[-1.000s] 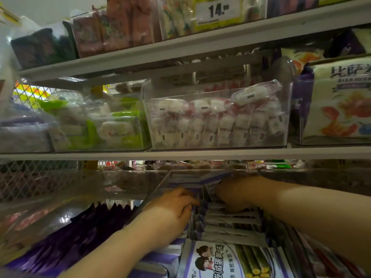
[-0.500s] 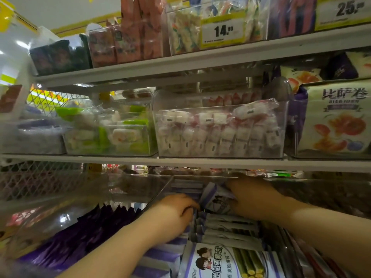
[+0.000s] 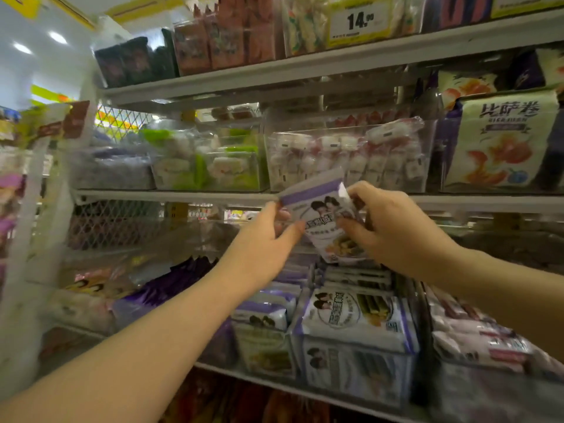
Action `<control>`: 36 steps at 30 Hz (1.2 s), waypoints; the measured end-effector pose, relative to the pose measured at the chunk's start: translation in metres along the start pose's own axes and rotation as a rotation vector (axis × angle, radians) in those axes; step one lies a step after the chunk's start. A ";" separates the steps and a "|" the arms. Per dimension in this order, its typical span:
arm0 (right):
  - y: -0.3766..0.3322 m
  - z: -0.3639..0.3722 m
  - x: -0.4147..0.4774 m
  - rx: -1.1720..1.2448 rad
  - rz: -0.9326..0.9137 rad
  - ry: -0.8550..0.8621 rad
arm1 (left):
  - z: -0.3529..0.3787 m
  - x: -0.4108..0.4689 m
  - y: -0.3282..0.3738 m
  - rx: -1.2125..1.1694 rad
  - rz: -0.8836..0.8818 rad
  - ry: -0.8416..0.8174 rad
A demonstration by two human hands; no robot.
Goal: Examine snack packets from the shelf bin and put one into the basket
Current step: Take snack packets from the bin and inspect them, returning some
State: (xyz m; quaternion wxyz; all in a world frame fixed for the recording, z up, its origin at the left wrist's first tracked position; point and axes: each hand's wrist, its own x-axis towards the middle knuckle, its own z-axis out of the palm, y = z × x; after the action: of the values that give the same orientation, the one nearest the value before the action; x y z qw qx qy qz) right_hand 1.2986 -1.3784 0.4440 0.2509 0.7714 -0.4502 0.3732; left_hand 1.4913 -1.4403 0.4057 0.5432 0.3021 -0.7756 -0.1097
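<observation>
**Left grip and right grip both pinching one snack packet**

Head view: you hold it by both side edges, printed face toward you, up above the shelf bin. A second ago both grips were down among the bin's packs; now one is out. Judgement: examination under way. Basket not in view; drop-off not yet done.

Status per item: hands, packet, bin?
left hand, pinching the snack packet's left edge
right hand, gripping its right side
snack packet, held tilted above the shelf bin, in both hands
shelf bin, stocked with matching packets
</observation>
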 end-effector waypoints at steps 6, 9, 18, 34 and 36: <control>-0.076 0.031 -0.018 0.433 0.090 -0.127 | -0.038 -0.070 0.009 -0.432 -0.103 0.242; -0.113 0.064 -0.038 0.736 0.091 -0.238 | -0.059 -0.117 -0.009 -0.482 -0.169 0.330; -0.226 0.180 -0.105 1.717 0.530 -0.466 | -0.107 -0.258 -0.070 -0.453 -0.388 0.340; -0.265 0.288 -0.146 1.935 1.014 -0.722 | -0.116 -0.323 -0.150 -0.662 -0.921 0.410; -0.257 0.292 -0.147 1.886 1.013 -0.709 | -0.117 -0.323 -0.153 -0.653 -0.964 0.373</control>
State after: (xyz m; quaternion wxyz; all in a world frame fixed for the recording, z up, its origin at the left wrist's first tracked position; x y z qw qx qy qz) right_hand 1.5808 -1.3941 0.1388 -0.7546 0.4437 -0.2953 0.3827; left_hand 1.7245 -1.3541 0.1239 0.6237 0.4512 -0.3697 -0.5203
